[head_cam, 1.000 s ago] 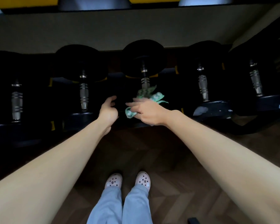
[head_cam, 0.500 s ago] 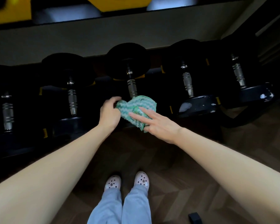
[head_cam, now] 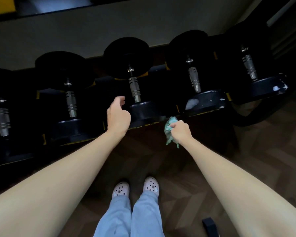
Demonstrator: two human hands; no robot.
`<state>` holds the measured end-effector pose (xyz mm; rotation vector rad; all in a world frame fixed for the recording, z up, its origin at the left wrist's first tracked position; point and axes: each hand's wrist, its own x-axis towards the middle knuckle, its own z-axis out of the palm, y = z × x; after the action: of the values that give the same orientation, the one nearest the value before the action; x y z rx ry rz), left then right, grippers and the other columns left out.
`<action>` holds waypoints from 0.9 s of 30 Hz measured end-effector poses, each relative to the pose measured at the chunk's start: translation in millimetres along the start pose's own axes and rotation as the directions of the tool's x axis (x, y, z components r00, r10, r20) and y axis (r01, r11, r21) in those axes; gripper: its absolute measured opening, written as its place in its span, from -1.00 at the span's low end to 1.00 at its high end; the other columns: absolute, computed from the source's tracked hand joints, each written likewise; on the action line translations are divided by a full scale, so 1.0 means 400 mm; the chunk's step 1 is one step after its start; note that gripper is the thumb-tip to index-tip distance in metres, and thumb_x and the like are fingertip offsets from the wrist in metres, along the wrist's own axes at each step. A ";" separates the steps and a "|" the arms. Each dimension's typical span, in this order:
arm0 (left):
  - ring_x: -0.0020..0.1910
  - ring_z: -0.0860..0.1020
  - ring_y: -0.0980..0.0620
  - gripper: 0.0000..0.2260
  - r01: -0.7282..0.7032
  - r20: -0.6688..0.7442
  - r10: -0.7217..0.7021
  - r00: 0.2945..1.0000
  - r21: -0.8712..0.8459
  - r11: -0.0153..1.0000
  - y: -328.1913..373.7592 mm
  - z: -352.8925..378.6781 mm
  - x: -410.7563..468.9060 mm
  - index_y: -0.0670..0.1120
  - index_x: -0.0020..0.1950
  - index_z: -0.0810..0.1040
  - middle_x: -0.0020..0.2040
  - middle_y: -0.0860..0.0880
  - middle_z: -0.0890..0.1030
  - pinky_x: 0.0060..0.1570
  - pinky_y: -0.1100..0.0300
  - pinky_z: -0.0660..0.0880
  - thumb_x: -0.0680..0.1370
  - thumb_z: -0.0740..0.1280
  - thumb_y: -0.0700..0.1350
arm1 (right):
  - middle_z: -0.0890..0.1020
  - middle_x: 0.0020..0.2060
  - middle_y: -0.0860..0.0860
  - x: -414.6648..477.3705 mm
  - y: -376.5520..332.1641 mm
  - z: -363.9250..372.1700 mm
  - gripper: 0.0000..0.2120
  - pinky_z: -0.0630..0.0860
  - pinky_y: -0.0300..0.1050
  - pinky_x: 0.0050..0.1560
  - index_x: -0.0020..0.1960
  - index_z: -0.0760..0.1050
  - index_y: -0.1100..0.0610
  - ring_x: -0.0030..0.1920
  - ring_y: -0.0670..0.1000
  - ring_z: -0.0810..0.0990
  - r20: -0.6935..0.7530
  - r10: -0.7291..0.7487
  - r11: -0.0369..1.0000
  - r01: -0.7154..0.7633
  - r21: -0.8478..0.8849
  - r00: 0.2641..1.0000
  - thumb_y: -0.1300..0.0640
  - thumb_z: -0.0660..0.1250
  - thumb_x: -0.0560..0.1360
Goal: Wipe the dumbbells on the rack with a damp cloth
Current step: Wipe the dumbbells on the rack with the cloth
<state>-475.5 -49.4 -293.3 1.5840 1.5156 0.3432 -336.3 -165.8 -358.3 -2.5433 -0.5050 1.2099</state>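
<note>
The right hand (head_cam: 180,131) is clenched in a fist around the cloth (head_cam: 169,129), which is bunched, with a tail hanging below the fist. It sits just below the front edge of the rack (head_cam: 79,140), touching no dumbbell. The left hand (head_cam: 117,117) holds nothing, its fingers loosely curled, just beside the near head of the centre dumbbell (head_cam: 134,88); contact cannot be confirmed.

Hazards:
- A bunched cloth presents little wiping face, so residue is likely to be missed.
- The loose tail may snag on the rack edge.
- Sideways force on a head may shift the dumbbell and trap the left fingers.
- Excess water may drip onto the wooden floor (head_cam: 203,177).

The rack holds five visible dumbbells side by side, handles running front to back. White marks show on the near head of the right-hand neighbour (head_cam: 205,101).
</note>
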 end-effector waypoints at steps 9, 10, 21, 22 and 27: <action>-0.01 0.54 0.04 -0.68 -0.055 0.024 0.060 0.998 -0.163 0.985 0.083 0.013 -0.023 -0.15 0.19 0.50 -0.08 -0.02 0.57 -0.06 0.16 0.58 0.51 0.14 -0.38 | 0.58 -0.23 0.17 -0.108 0.015 -0.182 -0.69 0.45 -0.05 -0.07 -0.34 0.44 0.23 -0.20 0.10 0.56 0.451 -0.181 0.431 -0.342 0.835 0.874 0.22 0.01 0.46; -0.03 0.55 0.03 -0.73 -0.035 0.077 0.051 0.996 -0.200 0.979 0.100 0.014 -0.027 -0.15 0.16 0.51 -0.11 -0.04 0.58 -0.12 0.20 0.58 0.52 0.18 -0.35 | 0.57 -0.27 0.16 -0.118 0.006 -0.200 -0.66 0.42 -0.06 -0.07 -0.40 0.42 0.21 -0.23 0.09 0.55 0.495 -0.271 0.378 -0.382 0.844 0.826 0.16 0.02 0.46; -0.32 0.62 0.04 -0.91 0.218 0.681 -0.086 0.727 -0.110 0.970 0.187 -0.056 -0.012 -0.12 0.02 0.55 -0.16 -0.10 0.64 -0.34 0.21 0.57 0.54 0.31 -0.19 | 0.59 -0.29 -0.02 -0.113 -0.121 -0.279 -0.60 0.46 -0.15 -0.06 -0.43 0.57 0.05 -0.22 -0.06 0.56 0.399 -0.495 0.676 0.054 0.735 0.772 0.29 0.17 0.50; -0.30 0.61 0.00 -0.90 0.213 0.656 -0.074 0.751 -0.135 0.968 0.181 -0.069 0.004 -0.12 0.01 0.56 -0.16 -0.12 0.64 -0.34 0.20 0.57 0.52 0.33 -0.25 | 0.59 -0.22 -0.02 -0.102 -0.141 -0.277 -0.64 0.44 -0.17 -0.05 -0.41 0.58 0.08 -0.16 -0.05 0.55 0.352 -0.495 0.732 0.163 0.661 0.795 0.32 0.21 0.49; -0.26 0.57 0.08 -0.77 0.090 0.486 0.000 0.874 -0.161 0.983 0.176 -0.103 0.092 -0.11 -0.11 0.63 -0.15 -0.08 0.64 -0.28 0.35 0.49 0.47 0.27 -0.39 | 0.49 0.20 0.03 -0.040 -0.229 -0.237 -0.84 0.33 -0.37 0.10 -0.06 0.66 0.27 0.12 -0.08 0.44 0.082 -0.654 0.751 0.658 -0.053 0.752 0.37 0.30 0.48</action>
<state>-450.7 10.7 -231.5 1.3590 1.0954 0.0414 -288.9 -99.5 -253.7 -2.0692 -1.3500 0.9901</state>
